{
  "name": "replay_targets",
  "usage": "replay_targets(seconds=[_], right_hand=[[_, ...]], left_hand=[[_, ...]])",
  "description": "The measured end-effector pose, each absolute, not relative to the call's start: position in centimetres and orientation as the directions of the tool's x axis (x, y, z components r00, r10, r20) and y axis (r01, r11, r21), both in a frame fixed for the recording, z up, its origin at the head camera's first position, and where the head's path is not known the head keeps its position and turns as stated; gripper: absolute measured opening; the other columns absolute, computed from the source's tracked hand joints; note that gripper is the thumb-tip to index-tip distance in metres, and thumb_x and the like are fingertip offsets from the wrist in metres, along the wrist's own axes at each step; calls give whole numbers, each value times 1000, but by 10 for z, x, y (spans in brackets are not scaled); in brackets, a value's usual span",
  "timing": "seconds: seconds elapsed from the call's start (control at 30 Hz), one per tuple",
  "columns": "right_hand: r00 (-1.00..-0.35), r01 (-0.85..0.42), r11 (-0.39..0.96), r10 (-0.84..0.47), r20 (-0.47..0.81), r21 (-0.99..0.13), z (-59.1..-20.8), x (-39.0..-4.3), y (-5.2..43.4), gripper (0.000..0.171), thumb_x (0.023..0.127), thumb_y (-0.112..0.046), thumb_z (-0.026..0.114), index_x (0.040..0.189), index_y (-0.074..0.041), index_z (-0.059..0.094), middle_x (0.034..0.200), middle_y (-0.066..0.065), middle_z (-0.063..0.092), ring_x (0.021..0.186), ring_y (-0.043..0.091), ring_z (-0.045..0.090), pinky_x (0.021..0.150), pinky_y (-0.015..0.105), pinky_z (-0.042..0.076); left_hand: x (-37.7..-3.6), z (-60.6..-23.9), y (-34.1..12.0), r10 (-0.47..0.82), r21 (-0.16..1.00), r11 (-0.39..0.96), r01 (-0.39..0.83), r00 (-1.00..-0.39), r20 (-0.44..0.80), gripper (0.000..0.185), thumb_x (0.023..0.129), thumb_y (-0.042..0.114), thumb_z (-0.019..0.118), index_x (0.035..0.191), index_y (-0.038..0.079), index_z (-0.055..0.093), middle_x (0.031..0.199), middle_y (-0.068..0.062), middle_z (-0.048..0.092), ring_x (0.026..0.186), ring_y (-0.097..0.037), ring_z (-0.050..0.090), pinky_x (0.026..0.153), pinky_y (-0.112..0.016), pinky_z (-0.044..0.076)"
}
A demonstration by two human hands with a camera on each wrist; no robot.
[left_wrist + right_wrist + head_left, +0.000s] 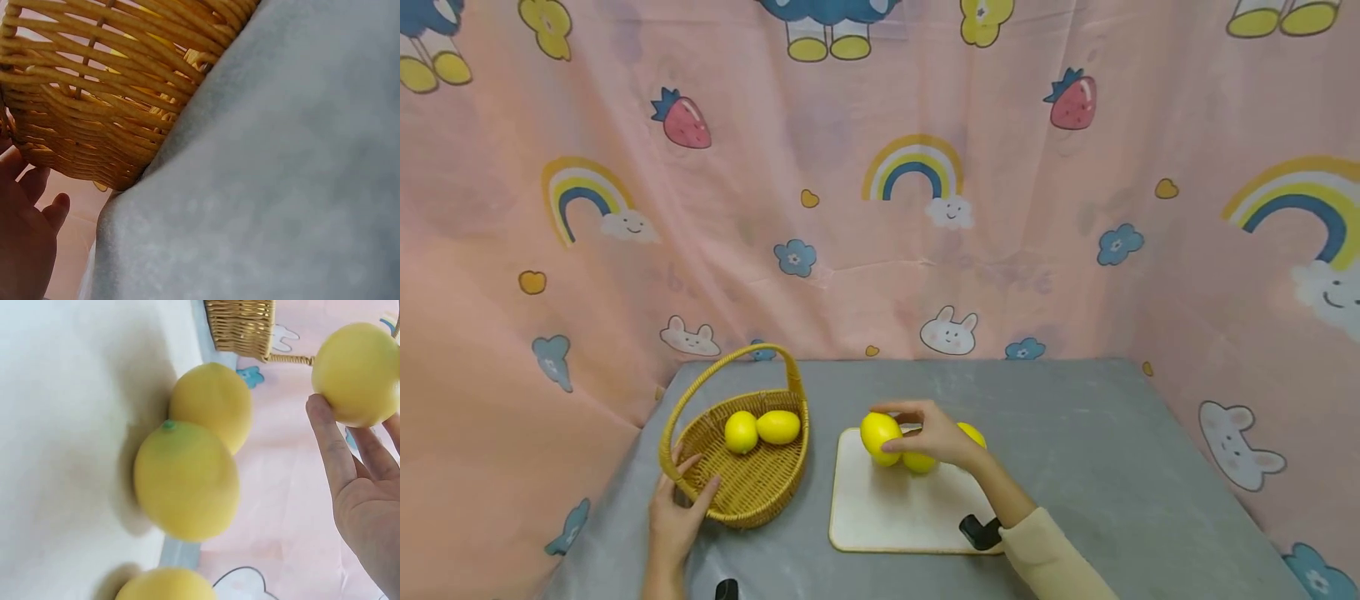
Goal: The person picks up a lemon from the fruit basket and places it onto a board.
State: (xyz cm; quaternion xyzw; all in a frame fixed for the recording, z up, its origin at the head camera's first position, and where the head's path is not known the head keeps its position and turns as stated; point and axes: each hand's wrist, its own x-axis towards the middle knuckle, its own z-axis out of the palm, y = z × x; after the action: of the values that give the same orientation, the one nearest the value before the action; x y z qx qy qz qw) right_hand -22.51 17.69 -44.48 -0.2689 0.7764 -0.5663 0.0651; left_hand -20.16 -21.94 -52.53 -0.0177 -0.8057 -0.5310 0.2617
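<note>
A yellow lemon point(880, 438) is pinched between the thumb and fingers of my right hand point(946, 437), raised over a white board point(887, 521). In the right wrist view the held lemon point(357, 374) hangs clear of the others. Below it on the board lie more lemons, a nearer one point(186, 481) overlapping another point(212, 403), and a third point(165, 587) cut off by the frame. My left hand point(676, 512) grips the near left rim of a wicker basket point(752, 492). Two lemons point(778, 427) rest inside the basket, side by side.
The basket's tall arched handle point(722, 367) rises above its rim. A grey cloth point(1120, 500) covers the table, and a pink patterned curtain point(865, 292) hangs behind and at both sides. The board stands to the right of the basket, with a gap between them.
</note>
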Motion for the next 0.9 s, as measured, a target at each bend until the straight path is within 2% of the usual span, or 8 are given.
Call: replay_targets(seconds=[0.1,0.27,0.37,0.47,0.57,0.7,0.9], right_hand=[[-852,-342,205,-479,211,-917,-450,-219,188,51,80,-14,76,128,-9,58,130,6,56,111,31,54,87,37,50],[-860,-334,197,-464,212,-922,-454,-208,202,52,80,-14,75,128,-6,57,130,9,55,108,33,55,85,40,51],[-862,-339,190,-455,223,-922,-458,-202,210,53,81,-12,74,129,0,55,129,12,56,106,34,55,85,40,52],[-866,-348,194,-442,235,-917,-463,-196,218,52,81,-10,74,128,0,55,128,13,56,104,35,54,83,40,52],[-873,-355,203,-422,245,-913,-467,-189,228,52,81,-9,73,129,-1,55,129,14,55,107,36,54,85,41,52],[-886,-348,220,-395,243,-911,-468,-177,241,54,81,-11,74,130,0,54,132,18,52,112,36,52,86,42,51],[-904,-309,244,-376,204,-919,-476,-163,259,56,79,-10,75,129,4,53,133,24,48,110,38,52,82,41,53]], left_hand=[[-201,-525,-219,-253,858,427,286,-873,417,44,76,6,78,116,-2,62,146,-13,36,133,-35,32,100,-7,22],[-200,-524,-219,-260,872,432,228,-895,362,46,78,9,77,120,1,61,148,-9,34,135,-31,28,105,-15,22],[-200,-523,-219,-261,878,426,217,-900,349,46,78,10,77,120,1,61,148,-9,34,136,-30,28,102,-10,24],[-201,-523,-218,-260,889,402,219,-904,341,45,78,8,77,120,0,61,148,-8,34,136,-29,29,94,-3,27],[-201,-524,-218,-258,895,389,221,-906,335,46,78,8,76,120,-1,60,149,-8,33,136,-29,29,91,-1,29],[-202,-524,-218,-258,890,393,231,-901,348,45,78,7,76,119,-2,60,149,-9,33,136,-29,28,93,-2,27],[-201,-523,-220,-274,881,422,214,-896,349,44,77,8,77,119,0,62,148,-7,35,135,-27,30,99,-8,26]])
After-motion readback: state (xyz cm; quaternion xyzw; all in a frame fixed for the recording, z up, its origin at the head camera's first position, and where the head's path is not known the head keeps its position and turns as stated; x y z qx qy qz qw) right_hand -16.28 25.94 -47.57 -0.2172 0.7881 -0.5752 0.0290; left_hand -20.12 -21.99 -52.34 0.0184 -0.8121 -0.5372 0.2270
